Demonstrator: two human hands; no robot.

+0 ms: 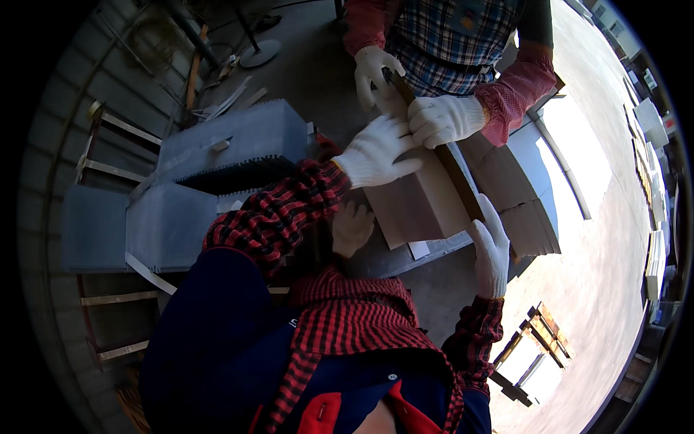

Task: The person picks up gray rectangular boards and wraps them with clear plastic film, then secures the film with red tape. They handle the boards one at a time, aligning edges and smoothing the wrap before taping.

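Observation:
My left hand [379, 150], in a white knit glove, has its fingers apart over the far left end of a pale tan block or stack of sheets [416, 192]. It comes close to a co-worker's gloved hand [444, 121]. Along the stack's right edge runs a long brown strip [455, 177]. At the strip's near end my right hand [493, 253], also gloved, has thumb and fingers on either side of it. The co-worker's other gloved hand [376, 72] is at the far end. A cream glove [353, 230] shows beside the stack; whether a hand fills it I cannot tell.
Beneath the stack lies a grey surface [405, 264]. Grey ridged-edge stacks [231, 137] stand at the left, by a block wall [58, 166]. Layered curved sheets [513, 181] lie at the right. A wooden frame [535, 340] sits on the sunlit floor, lower right.

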